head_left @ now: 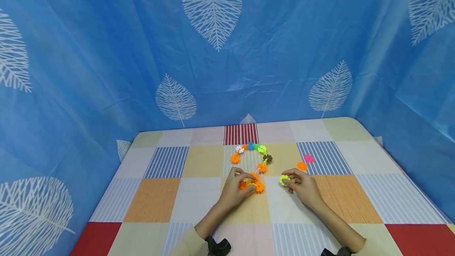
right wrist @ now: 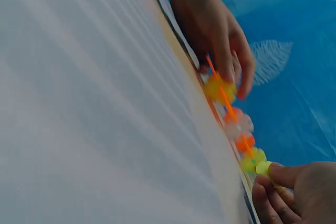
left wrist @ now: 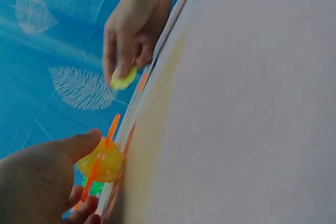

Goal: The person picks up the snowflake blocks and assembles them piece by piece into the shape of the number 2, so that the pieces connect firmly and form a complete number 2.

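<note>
A chain of interlocking plastic snowflake discs [head_left: 262, 168] in orange, yellow, black, green, blue and white curves over the cloth in the head view. My left hand [head_left: 235, 188] holds its near end, thumb and fingers around an orange and yellow cluster. In the left wrist view a yellow disc [left wrist: 105, 163] with an orange disc [left wrist: 93, 174] set edge-on through it sits by the thumb. To the right of the chain, my right hand [head_left: 301, 187] pinches a loose yellow-green disc [head_left: 284, 180] between thumb and fingers; the right wrist view shows the same yellow-green disc [right wrist: 264, 168].
Beyond my right hand lie a loose orange disc [head_left: 302, 166] and a pink disc [head_left: 309, 159]. A patchwork cloth [head_left: 199, 200] covers the table. Blue curtains [head_left: 270, 50] with white leaf prints rise behind it and along both sides.
</note>
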### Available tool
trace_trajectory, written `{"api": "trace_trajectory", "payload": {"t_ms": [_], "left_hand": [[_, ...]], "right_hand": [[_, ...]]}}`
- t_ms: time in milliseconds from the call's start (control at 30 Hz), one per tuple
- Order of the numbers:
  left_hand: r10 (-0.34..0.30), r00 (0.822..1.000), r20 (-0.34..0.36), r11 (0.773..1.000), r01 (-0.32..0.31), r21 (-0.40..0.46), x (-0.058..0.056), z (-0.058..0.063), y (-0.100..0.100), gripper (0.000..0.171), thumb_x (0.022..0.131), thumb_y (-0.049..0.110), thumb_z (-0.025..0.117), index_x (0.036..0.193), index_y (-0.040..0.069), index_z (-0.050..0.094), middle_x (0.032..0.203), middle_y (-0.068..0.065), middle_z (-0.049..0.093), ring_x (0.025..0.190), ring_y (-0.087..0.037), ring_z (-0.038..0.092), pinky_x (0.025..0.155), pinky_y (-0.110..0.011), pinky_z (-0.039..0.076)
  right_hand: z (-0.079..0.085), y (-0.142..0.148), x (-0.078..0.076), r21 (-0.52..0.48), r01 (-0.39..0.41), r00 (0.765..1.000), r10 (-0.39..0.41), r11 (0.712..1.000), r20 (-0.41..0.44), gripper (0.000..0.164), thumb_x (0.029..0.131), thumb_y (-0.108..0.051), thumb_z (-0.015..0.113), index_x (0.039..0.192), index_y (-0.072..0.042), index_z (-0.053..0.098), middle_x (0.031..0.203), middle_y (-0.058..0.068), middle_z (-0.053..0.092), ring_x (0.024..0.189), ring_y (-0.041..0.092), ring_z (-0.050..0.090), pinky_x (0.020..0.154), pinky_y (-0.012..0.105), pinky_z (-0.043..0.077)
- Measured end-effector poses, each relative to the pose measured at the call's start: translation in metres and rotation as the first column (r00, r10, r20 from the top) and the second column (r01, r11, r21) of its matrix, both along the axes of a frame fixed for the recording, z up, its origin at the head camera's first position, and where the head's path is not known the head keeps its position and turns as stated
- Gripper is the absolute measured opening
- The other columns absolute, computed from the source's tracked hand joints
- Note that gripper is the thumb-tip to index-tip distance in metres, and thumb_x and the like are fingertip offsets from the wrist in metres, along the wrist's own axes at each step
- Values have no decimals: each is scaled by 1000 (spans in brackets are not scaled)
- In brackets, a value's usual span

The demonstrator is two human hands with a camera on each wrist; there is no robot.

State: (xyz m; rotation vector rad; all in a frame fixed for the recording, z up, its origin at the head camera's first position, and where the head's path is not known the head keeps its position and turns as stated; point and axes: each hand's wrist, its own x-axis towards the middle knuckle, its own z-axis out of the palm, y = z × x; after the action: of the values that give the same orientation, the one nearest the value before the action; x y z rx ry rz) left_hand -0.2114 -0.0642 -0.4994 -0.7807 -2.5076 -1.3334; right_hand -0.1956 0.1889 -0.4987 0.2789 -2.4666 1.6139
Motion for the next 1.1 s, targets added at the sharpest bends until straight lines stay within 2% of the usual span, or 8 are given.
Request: {"api": "trace_trajectory", "payload": {"t_ms": [67,167,333,467,633,867,1000,1100], "left_hand": [[5,1000,-9,1000,-5,-16,1,-1,2,15,79,22,73,93,17,70,100,-2,43,84,-15,47,70,-25,42],[26,1000,-17,999,-26,-31,1,-2,4,12,79,21,73,89,15,71,98,-2,46,86,-14,49,74,-27,43],[52,998,-41,999,-52,3,0,-5,3,10,79,19,74,84,11,71,93,-1,52,87,-15,52,76,-29,45],[73,996,-53,996,-70,46,-2,-7,3,10,78,18,74,81,10,71,92,-1,53,86,-15,53,74,-27,46],[97,995,-22,992,-95,89,-4,-8,3,11,78,20,74,81,10,72,91,0,51,84,-14,53,69,-25,44],[113,993,31,988,-115,106,-4,-10,5,13,79,22,73,80,10,73,84,3,49,77,-12,51,66,-23,41],[116,992,48,983,-121,136,-3,-11,5,14,79,22,74,79,8,73,81,3,50,76,-11,51,66,-22,43],[123,989,84,972,-137,191,-3,-10,6,16,78,22,74,78,6,72,78,2,49,69,-9,51,60,-21,46]], "right_hand": [[1,-10,1,-98,-71,995,77,993,58,21,84,-5,66,103,4,61,78,12,64,57,19,62,52,30,52],[7,-24,4,-166,-128,985,145,978,95,19,85,0,63,102,8,57,80,18,64,64,26,65,58,33,54],[24,-40,11,-169,-189,978,201,967,56,13,84,9,60,96,10,55,79,24,63,68,34,65,60,37,53],[28,-47,12,-152,-219,974,225,964,25,11,83,11,59,94,10,55,78,25,63,68,36,65,60,38,53],[19,-49,7,-192,-222,975,221,956,-27,11,82,14,59,91,10,54,77,25,63,67,36,65,58,37,53],[-6,-47,-3,-288,-309,951,285,906,-122,10,82,14,59,88,11,51,81,25,64,69,33,66,60,36,54],[-11,-47,-5,-301,-344,936,298,890,-189,10,81,14,59,86,12,50,81,27,63,68,34,66,59,38,53],[-13,-50,-6,-340,-357,930,299,870,-213,10,82,17,57,85,13,48,81,30,62,68,37,65,59,39,53]]}}
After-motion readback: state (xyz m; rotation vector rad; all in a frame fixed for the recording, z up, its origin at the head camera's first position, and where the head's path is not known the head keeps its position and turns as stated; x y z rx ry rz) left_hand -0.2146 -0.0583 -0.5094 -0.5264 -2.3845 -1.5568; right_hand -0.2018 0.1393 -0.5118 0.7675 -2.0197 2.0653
